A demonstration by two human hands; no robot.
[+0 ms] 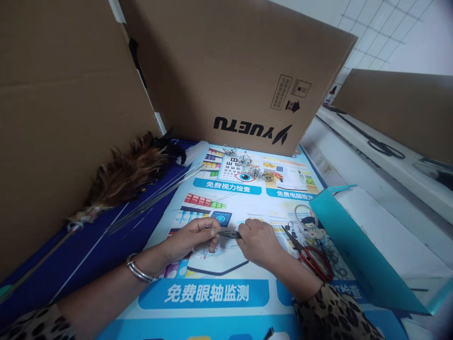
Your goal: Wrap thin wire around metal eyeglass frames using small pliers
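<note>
My left hand is closed in a pinch on a small piece of thin wire, low over a printed poster that covers the table. My right hand is wrapped round the handles of slim needle-nose pliers, whose tip meets the wire at my left fingertips. A metal bangle circles my left wrist. Both sleeves are leopard-patterned.
Red-handled scissors lie to the right beside loose wire rings. A teal folder lies further right. A feather duster and long thin wires are on the left. Small wire ornaments sit before tall cardboard boxes.
</note>
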